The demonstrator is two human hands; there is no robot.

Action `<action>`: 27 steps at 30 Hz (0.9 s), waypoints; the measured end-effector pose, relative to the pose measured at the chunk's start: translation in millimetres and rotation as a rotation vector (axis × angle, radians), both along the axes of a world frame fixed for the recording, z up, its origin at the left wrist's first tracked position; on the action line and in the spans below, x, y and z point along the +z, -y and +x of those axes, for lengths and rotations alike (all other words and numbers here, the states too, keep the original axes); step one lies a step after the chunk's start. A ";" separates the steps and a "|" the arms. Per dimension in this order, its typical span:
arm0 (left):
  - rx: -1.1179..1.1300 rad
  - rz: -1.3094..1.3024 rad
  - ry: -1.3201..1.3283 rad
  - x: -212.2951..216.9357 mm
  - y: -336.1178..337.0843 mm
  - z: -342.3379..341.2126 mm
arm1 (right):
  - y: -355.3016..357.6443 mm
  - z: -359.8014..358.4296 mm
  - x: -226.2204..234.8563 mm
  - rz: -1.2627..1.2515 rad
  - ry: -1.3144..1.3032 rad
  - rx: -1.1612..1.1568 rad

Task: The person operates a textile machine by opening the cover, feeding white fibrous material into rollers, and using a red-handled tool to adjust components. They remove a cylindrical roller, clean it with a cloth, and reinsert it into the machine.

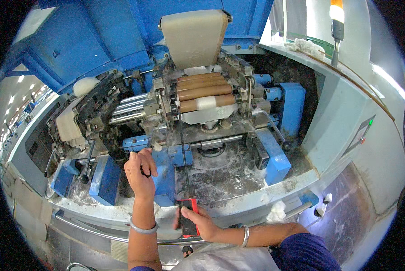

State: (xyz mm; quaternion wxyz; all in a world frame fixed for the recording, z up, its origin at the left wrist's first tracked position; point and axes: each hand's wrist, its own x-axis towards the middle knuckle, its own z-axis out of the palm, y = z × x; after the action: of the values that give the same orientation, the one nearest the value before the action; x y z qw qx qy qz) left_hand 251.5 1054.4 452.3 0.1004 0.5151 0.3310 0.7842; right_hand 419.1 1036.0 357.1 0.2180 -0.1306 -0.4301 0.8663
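My left hand (140, 175) is raised before the machine's lower front, its fingers curled. A small dark piece shows at the fingers; what it is I cannot make out. Just beyond the fingertips is a tuft of white fibre (157, 147). My right hand (202, 223) grips a red-and-black rectangular block (189, 217), its thumb lying across the face. A thin dark rod (183, 151) runs from near this block up to the rollers; whether the two are joined I cannot tell. Brown rollers (205, 92) lie stacked in the machine, white fibre wrapped around the lowest.
A broad pale belt (193, 38) rises behind the rollers under a raised blue cover (121, 31). Black-knobbed levers (286, 145) stand at both sides. Fibre waste (277, 212) lies by the front rail (103, 232). A grey housing (347, 117) stands at right.
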 end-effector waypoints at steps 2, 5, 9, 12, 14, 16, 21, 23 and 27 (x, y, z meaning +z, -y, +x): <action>0.010 0.002 0.016 -0.4 0.1 0.6 | 1.3 -1.2 -6.1 0.015 -0.092 -0.038; 0.018 -0.001 0.062 -1.0 -0.2 1.1 | -8.8 0.2 -9.8 -0.025 -0.143 0.061; 0.029 -0.011 0.060 -0.5 -0.2 0.5 | -36.5 12.0 16.0 -0.037 -0.172 0.116; 0.012 -0.011 0.046 0.7 0.4 0.6 | -60.8 25.9 65.0 -0.173 -0.266 0.071; 0.015 -0.020 0.056 0.9 0.4 1.1 | -76.6 46.8 101.8 -0.073 -0.177 -0.138; 0.021 -0.011 0.066 0.7 -0.1 1.5 | -92.7 64.0 132.6 -0.195 -0.138 -0.278; -0.001 0.016 0.057 -0.9 -1.6 1.1 | -118.8 108.0 156.9 -0.217 -0.180 -0.167; -0.001 0.023 0.059 -1.4 -1.4 0.8 | -123.3 122.7 154.3 -0.140 -0.064 -0.179; 0.005 0.009 0.059 -1.2 -0.9 1.1 | -124.1 149.1 143.2 -0.051 0.061 -0.106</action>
State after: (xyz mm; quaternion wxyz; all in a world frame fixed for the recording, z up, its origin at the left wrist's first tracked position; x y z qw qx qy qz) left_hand 252.5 1055.4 451.1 0.1059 0.4914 0.3259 0.8007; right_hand 568.2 1160.1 500.3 0.2471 -0.1851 -0.4070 0.8597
